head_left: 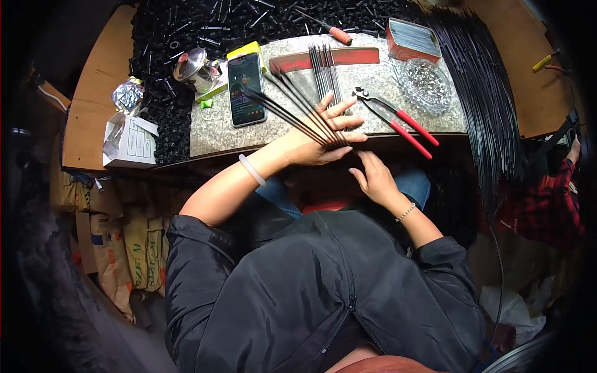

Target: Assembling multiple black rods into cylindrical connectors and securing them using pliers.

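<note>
A fanned bundle of thin dark rods (283, 112) lies across my left hand (323, 132), caught near its lower ends by the thumb and spread fingers. Its darker tips point up and left, over the phone's edge. My right hand (373, 177) is by the bundle's lower ends, fingers stretched out and thumb apart. Whether its fingertips touch the rods is not clear. Beyond my left fingers, more thin metal rods (323, 68) lie across a red strip (289, 62). To the right, pliers with red handles (404, 127) lie near the table's front edge.
On the stone-like board (208, 137) are a phone (246, 93), a glass dish (426, 87) of small pieces and a red tin (412, 40). Black parts (168, 31) are heaped behind. Long black rods (482, 93) hang over the right edge. Another person's checked sleeve (547, 208) shows far right.
</note>
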`<state>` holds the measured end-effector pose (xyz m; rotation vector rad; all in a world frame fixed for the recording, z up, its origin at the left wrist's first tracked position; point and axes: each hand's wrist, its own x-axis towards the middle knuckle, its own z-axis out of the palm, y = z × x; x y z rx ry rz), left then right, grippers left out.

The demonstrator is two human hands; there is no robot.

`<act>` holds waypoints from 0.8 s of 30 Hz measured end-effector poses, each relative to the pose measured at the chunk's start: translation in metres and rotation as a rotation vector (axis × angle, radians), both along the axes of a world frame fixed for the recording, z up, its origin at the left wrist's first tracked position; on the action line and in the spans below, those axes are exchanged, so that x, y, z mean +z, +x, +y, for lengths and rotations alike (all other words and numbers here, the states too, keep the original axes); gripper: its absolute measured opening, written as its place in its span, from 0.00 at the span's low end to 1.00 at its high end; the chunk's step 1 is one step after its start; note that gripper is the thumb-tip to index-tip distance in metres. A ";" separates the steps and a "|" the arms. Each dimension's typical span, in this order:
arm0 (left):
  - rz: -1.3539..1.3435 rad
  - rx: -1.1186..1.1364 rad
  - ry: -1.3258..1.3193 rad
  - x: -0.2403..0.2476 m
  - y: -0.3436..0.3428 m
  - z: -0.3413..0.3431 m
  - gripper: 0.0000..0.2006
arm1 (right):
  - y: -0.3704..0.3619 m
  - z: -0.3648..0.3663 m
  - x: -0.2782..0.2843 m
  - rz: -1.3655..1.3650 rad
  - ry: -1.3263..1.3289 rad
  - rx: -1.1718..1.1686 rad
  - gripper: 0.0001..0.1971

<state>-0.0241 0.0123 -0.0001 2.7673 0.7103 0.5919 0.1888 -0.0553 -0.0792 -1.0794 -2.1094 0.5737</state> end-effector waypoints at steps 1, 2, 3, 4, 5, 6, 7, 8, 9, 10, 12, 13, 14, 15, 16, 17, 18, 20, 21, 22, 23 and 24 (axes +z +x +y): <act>0.026 -0.009 0.012 -0.004 0.000 0.000 0.22 | 0.004 -0.001 0.009 -0.150 -0.004 0.010 0.15; 0.055 -0.016 0.027 -0.005 0.000 0.000 0.23 | 0.008 0.000 0.019 -0.297 -0.005 0.021 0.17; 0.056 -0.043 0.057 -0.005 0.000 0.001 0.26 | 0.018 0.005 0.029 -0.314 -0.179 0.171 0.19; 0.064 -0.062 0.032 -0.004 0.001 0.001 0.30 | 0.024 0.009 0.045 -0.208 -0.273 0.289 0.18; 0.045 -0.052 0.009 -0.006 0.001 0.000 0.32 | 0.026 0.016 0.085 -0.276 -0.470 0.320 0.17; 0.033 -0.031 -0.015 -0.009 -0.002 -0.002 0.34 | 0.025 0.024 0.118 -0.342 -0.664 0.361 0.16; 0.027 -0.036 -0.013 -0.004 0.000 -0.005 0.34 | 0.031 0.032 0.127 -0.226 -0.603 0.350 0.14; 0.110 0.049 0.086 0.005 0.005 -0.009 0.34 | 0.038 0.040 0.135 -0.111 -0.540 0.335 0.13; 0.200 0.151 0.184 0.009 0.004 -0.012 0.35 | 0.037 0.051 0.148 -0.073 -0.430 0.240 0.12; 0.201 0.161 0.183 0.006 0.002 -0.013 0.35 | 0.034 0.064 0.160 -0.035 -0.319 0.149 0.11; 0.216 0.146 0.122 -0.002 0.001 -0.010 0.37 | 0.038 0.101 0.171 -0.003 -0.110 -0.033 0.09; 0.267 0.138 0.144 -0.002 0.001 -0.010 0.37 | 0.042 0.122 0.173 -0.050 -0.016 -0.122 0.09; 0.264 0.137 0.147 0.000 0.002 -0.010 0.37 | 0.046 0.145 0.173 -0.096 0.078 -0.210 0.09; 0.220 0.146 0.136 0.003 0.003 -0.011 0.36 | 0.053 0.169 0.168 -0.167 0.112 -0.241 0.09; 0.174 0.157 0.125 0.004 0.004 -0.011 0.36 | 0.061 0.190 0.160 -0.240 0.146 -0.271 0.09; 0.152 0.187 0.175 0.000 0.004 -0.011 0.35 | 0.065 0.208 0.154 -0.241 0.148 -0.266 0.09; 0.149 0.195 0.176 -0.001 0.004 -0.012 0.35 | 0.067 0.225 0.150 -0.346 0.194 -0.269 0.09; 0.190 0.192 0.168 -0.003 0.003 -0.013 0.35 | 0.070 0.244 0.141 -0.452 0.245 -0.264 0.10; 0.186 0.193 0.149 -0.003 0.002 -0.013 0.35 | 0.070 0.250 0.137 -0.481 0.242 -0.271 0.10; 0.183 0.199 0.150 -0.003 0.003 -0.013 0.35 | 0.072 0.257 0.133 -0.510 0.238 -0.280 0.10; 0.158 0.194 0.139 -0.003 0.002 -0.013 0.34 | 0.069 0.262 0.133 -0.512 0.123 -0.271 0.10; 0.133 0.187 0.129 -0.004 0.002 -0.013 0.34 | 0.069 0.265 0.134 -0.513 0.123 -0.267 0.10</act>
